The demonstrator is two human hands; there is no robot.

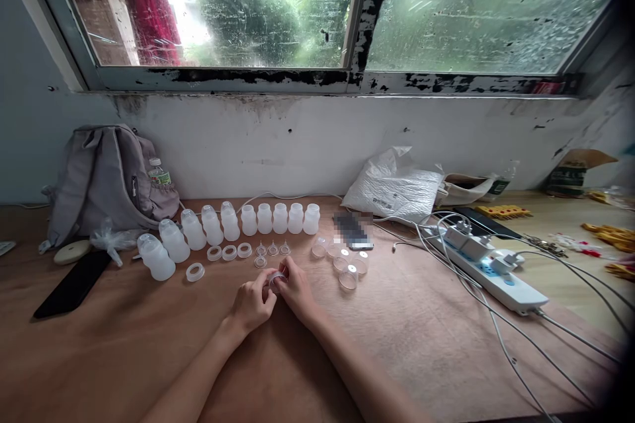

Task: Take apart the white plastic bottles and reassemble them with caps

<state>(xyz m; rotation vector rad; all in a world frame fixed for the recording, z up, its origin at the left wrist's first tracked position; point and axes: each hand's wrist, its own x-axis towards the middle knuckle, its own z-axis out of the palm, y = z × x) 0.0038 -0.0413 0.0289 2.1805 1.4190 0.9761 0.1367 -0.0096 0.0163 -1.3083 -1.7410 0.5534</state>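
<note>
Both hands (L [254, 305], R [296, 289]) pinch a small ring [276, 281], lower centre of frame, btwn fingertips. Prob. light, stiffish plastic w/ a soft insert, maybe slippery; best grip = outer rim, opp. sides, no hard squeeze.

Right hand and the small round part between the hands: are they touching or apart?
Touching: the head view shows the thumb and fingers of the right hand against the small round part.
</note>
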